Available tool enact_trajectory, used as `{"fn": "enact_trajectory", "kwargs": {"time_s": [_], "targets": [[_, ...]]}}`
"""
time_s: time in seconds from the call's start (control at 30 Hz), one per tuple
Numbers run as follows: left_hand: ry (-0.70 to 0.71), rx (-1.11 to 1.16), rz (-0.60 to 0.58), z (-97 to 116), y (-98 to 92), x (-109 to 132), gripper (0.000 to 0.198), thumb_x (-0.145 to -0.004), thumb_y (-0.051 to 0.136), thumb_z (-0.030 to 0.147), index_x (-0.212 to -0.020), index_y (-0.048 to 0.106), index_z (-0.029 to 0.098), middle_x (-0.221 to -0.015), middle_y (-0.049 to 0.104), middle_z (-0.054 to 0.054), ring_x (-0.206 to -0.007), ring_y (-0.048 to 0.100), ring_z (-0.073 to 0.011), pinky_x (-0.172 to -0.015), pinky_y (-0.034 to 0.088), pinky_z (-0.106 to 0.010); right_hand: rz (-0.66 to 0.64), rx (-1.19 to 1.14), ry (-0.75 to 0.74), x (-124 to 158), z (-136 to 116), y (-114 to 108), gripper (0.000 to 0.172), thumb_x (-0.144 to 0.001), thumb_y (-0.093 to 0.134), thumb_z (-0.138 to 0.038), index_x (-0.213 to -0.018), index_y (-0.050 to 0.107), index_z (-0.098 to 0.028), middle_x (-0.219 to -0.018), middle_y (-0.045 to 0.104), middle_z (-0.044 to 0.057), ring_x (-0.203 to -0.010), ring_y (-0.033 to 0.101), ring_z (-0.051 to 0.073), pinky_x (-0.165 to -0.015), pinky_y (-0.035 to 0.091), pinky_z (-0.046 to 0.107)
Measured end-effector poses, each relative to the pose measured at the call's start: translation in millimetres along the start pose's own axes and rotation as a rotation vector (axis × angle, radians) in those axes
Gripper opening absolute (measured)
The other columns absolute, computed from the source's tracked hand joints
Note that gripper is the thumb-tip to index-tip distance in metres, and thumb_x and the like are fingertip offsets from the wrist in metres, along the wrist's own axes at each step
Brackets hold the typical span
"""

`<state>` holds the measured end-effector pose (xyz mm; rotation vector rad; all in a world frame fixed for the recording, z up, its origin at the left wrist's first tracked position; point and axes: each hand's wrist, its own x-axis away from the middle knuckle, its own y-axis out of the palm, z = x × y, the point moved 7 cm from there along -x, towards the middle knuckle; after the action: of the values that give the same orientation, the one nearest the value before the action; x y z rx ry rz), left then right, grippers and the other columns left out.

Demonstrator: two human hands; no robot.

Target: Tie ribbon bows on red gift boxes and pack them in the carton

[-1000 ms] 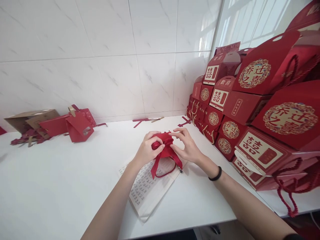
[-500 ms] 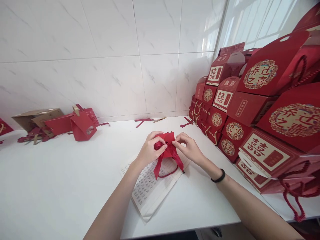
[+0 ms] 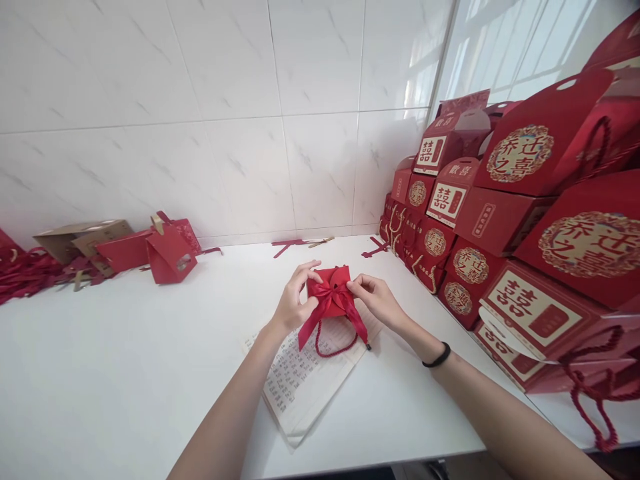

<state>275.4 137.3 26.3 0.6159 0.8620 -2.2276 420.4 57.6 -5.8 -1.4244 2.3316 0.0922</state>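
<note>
A small red gift box (image 3: pixel 327 311) lies over an open handwritten notebook (image 3: pixel 305 400), with a dark red ribbon bow (image 3: pixel 334 293) across its top. The ribbon's two tails spread down the front, and a twisted red cord handle (image 3: pixel 336 354) loops onto the page. At the bow's left loop is my left hand (image 3: pixel 295 298), thumb below and fingers curled above, gripping the loop near the box's edge. My right hand (image 3: pixel 377 297) pinches the right loop between thumb and forefinger. The box's sides are mostly hidden.
Stacked red gift boxes (image 3: pixel 520 300) with cord handles fill the right side. Ribbon scraps (image 3: pixel 300 243) lie by the tiled wall. On the far left are a small red box (image 3: pixel 173 253), a brown carton (image 3: pixel 83 237) and a ribbon heap (image 3: pixel 30 270).
My left hand has shifted slightly left and uncovered the bow, whose loops now show spread out. The left tail has swung left. My right hand remains at the right loop.
</note>
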Motion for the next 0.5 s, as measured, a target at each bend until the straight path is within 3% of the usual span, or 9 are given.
{"fn": "enact_trajectory", "kwargs": {"time_s": [0.17,0.27,0.37,0.5], "targets": [[-0.074,0.043,0.147,-9.2,-5.4,1.1,0.002,-0.078,0.053,0.02,-0.079,0.051,0.02,-0.12,0.054,-0.011,-0.124,0.045,-0.0248,-0.094,0.045,-0.04,-0.003,-0.027,0.006,1.6,0.0,1.0,0.047,-0.072,0.061,-0.063,-0.061,0.05,-0.019,-0.064,0.055,0.001,-0.064,0.051,0.016,-0.065,0.042,0.03],[-0.051,0.04,0.194,-6.6,-10.1,1.3,0.015,-0.083,0.048,0.028,-0.071,0.047,0.02,-0.113,0.056,-0.01,-0.121,0.047,-0.0248,-0.093,0.044,-0.04,0.015,-0.02,0.018,1.3,-0.2,1.0,0.048,-0.07,0.061,-0.065,-0.061,0.051,-0.019,-0.064,0.056,0.001,-0.064,0.052,0.016,-0.065,0.042,0.03],[-0.003,-0.014,0.17,-4.1,-10.4,-0.9,0.028,-0.086,0.041,0.037,-0.065,0.044,0.02,-0.106,0.057,-0.011,-0.114,0.05,-0.0249,-0.091,0.043,-0.04,0.039,-0.006,0.024,-2.0,0.3,0.5,0.051,-0.067,0.061,-0.068,-0.06,0.05,-0.019,-0.064,0.056,0.002,-0.064,0.052,0.017,-0.065,0.042,0.03],[-0.044,-0.072,0.183,-5.0,-5.9,-0.4,0.019,-0.077,0.055,0.035,-0.07,0.046,0.02,-0.106,0.055,-0.011,-0.108,0.051,-0.0243,-0.088,0.045,-0.04,0.033,0.091,-0.007,0.6,-2.8,-3.1,0.054,-0.065,0.057,-0.074,-0.056,0.05,-0.021,-0.06,0.055,0.003,-0.062,0.052,0.019,-0.062,0.043,0.033]]}}
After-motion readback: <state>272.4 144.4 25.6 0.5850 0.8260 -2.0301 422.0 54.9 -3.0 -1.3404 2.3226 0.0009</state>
